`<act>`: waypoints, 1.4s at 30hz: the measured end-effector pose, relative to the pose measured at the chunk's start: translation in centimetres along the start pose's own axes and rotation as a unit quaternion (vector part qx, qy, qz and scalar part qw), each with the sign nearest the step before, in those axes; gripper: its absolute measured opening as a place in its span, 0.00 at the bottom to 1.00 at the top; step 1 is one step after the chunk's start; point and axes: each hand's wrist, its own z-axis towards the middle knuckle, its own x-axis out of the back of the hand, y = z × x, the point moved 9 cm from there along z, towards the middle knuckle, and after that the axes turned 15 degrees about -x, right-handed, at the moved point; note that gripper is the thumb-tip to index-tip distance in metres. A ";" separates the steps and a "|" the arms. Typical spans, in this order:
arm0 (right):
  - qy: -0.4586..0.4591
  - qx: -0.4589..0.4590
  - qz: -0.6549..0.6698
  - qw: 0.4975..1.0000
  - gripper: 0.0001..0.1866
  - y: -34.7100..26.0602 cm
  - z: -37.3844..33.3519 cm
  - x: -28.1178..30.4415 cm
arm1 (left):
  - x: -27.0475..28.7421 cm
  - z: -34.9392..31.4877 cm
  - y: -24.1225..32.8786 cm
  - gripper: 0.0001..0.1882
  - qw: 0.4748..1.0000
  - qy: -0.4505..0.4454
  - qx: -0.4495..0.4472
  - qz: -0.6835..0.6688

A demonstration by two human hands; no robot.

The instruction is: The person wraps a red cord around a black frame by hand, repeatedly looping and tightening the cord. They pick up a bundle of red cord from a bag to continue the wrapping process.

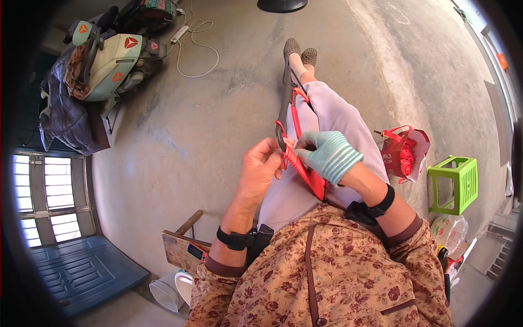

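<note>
Over my lap lies a long, narrow black frame (285, 106) with red cord (296, 121) along parts of it. Its near part is wrapped in tight red coils (297, 164). My left hand (263, 162), bare, is closed with thumb and fingers pinching the coiled section from the left. On the other side my right hand (327, 156), in a white and teal striped glove, is closed on the same section, its fingertips close to the left ones. The exact grip point between the fingertips is partly hidden. A red piece (317, 184) hangs below, against my lilac trousers.
To my right stand a red bag (393, 157) with red cord inside and a green plastic stool (453, 185). A wooden stool (185, 252) with a small phone (196, 252) is at my left. Farther left is a scooter (117, 65); a white cable (210, 41) crosses the floor.
</note>
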 end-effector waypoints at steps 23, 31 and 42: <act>-0.146 0.219 0.212 0.941 0.08 -5.0 -9.9 2.3 | 2.6 -4.1 7.1 0.12 0.993 0.002 0.044 0.113; -0.211 0.080 0.321 0.920 0.08 -3.0 -9.9 1.8 | -1.2 -1.7 6.4 0.18 0.881 0.082 -0.173 0.433; -0.042 0.057 0.379 0.923 0.08 -1.4 -4.3 7.0 | 4.5 -2.2 4.0 0.03 0.989 0.069 -0.043 -0.126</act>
